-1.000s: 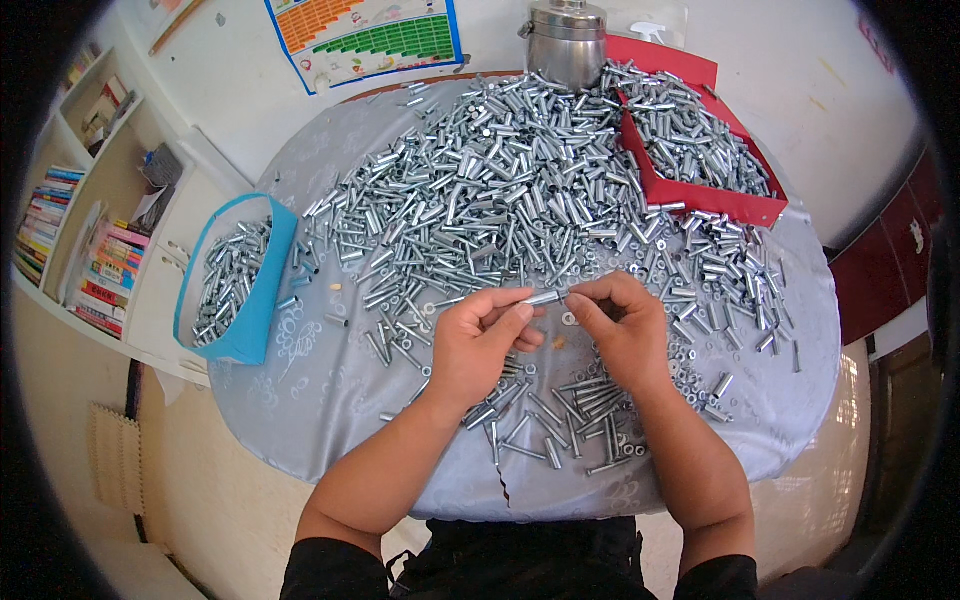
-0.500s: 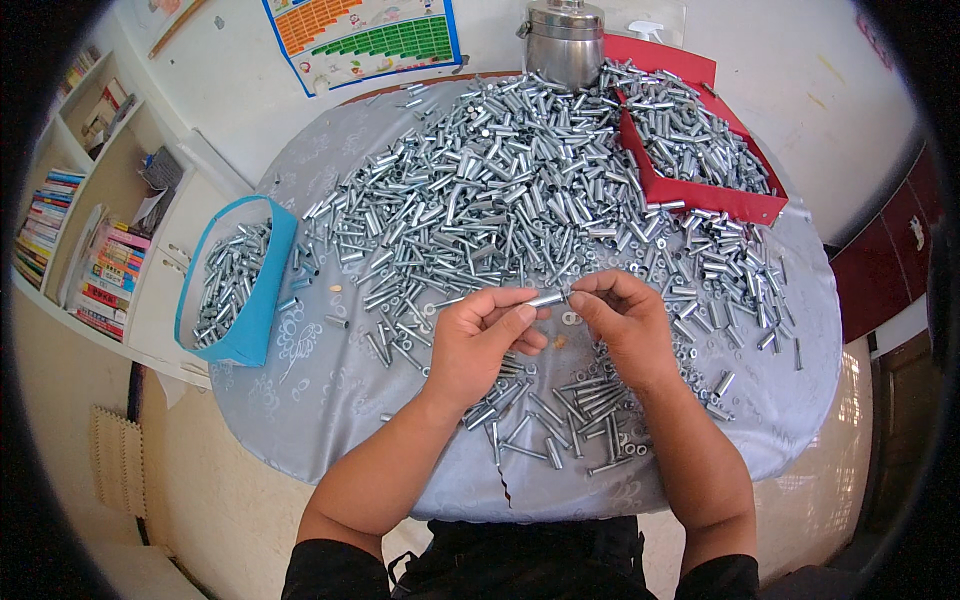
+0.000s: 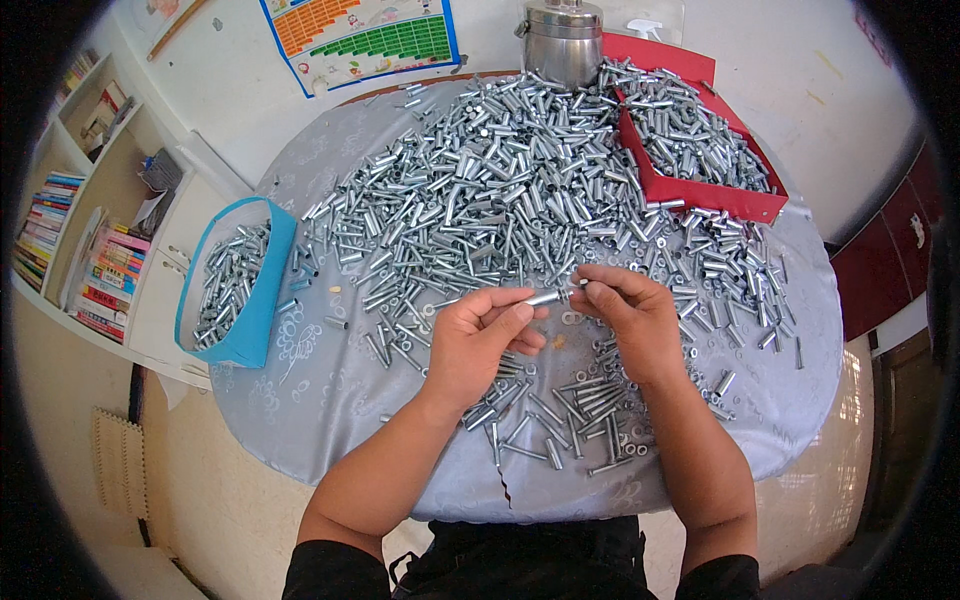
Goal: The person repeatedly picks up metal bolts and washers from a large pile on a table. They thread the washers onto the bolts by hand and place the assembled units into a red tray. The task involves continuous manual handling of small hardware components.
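My left hand [image 3: 478, 338] pinches a shiny metal sleeve anchor [image 3: 543, 298] between thumb and fingers, its free end pointing right. A ring-like washer shows near that end. Just right of it, my right hand [image 3: 632, 318] is closed in a pinch on a small metal piece, probably a nut [image 3: 581, 284], partly hidden by the fingers. Below both hands lie loose bolts [image 3: 590, 398] and sleeves, with small nuts and washers [image 3: 632, 449] beside them. Beyond them spreads a large heap of metal sleeves and bolts [image 3: 480, 190].
A blue fabric bin [image 3: 268, 300] with metal pieces stands at the left of the cloth-covered round table [image 3: 330, 440]. A red box [image 3: 715, 205] heaped with anchors is at the back right, beside a steel pot [image 3: 562, 50]. Bookshelves [image 3: 95, 230] stand further left.
My right hand has shifted slightly right, away from the anchor's end, and its fingertips have tilted up so the small piece shows. My left hand has barely moved.
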`<state>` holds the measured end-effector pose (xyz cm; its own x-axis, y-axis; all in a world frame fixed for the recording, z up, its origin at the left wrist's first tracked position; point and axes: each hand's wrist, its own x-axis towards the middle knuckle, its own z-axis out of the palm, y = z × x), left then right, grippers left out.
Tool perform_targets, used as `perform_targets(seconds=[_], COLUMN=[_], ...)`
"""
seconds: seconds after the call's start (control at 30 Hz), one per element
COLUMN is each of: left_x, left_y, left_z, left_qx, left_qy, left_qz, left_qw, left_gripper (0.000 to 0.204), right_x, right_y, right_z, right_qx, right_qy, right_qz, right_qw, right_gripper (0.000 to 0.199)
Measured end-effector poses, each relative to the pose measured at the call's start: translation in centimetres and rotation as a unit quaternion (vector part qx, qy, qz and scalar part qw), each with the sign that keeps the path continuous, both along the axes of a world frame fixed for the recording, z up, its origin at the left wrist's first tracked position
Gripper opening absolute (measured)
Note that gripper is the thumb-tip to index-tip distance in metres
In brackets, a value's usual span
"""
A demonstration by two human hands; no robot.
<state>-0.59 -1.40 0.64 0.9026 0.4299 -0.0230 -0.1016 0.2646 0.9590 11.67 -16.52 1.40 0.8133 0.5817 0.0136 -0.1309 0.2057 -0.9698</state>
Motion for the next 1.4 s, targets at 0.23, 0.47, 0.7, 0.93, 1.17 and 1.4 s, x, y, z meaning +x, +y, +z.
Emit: perform_targets(seconds=[0.23,0.47,0.7,0.93,1.17,1.4], left_x=[0.0,0.1,0.0,0.0,-0.1,0.0], left_y=[0.0,0.0,0.2,0.2,0.0,0.1], left_z=[0.0,-0.1,0.0,0.1,0.2,0.0], left_qx=[-0.004,-0.004,-0.009,0.020,0.033,0.022], left_qy=[0.002,-0.001,0.000,-0.004,-0.005,0.002], left_qz=[0.005,0.001,-0.008,-0.014,-0.044,-0.021], left_qw=[1.000,1.000,1.000,1.000,0.998,1.000], left_gripper=[0.023,0.023,0.022,0.022,0.022,0.023], right_x=[0.1,0.0,-0.1,0.1,0.5,-0.1], right_y=[-0.2,-0.2,-0.4,-0.6,-1.0,-0.4], right_z=[0.3,-0.6,0.1,0.1,-0.2,0.4], right_qx=[-0.002,0.010,-0.057,-0.086,-0.160,-0.026], right_qy=[-0.022,-0.063,-0.078,-0.117,-0.077,-0.071], right_qz=[0.041,0.071,0.064,0.065,0.097,0.080], right_qw=[0.999,0.995,0.993,0.987,0.979,0.994], right_gripper=[0.014,0.018,0.020,0.014,0.033,0.016])
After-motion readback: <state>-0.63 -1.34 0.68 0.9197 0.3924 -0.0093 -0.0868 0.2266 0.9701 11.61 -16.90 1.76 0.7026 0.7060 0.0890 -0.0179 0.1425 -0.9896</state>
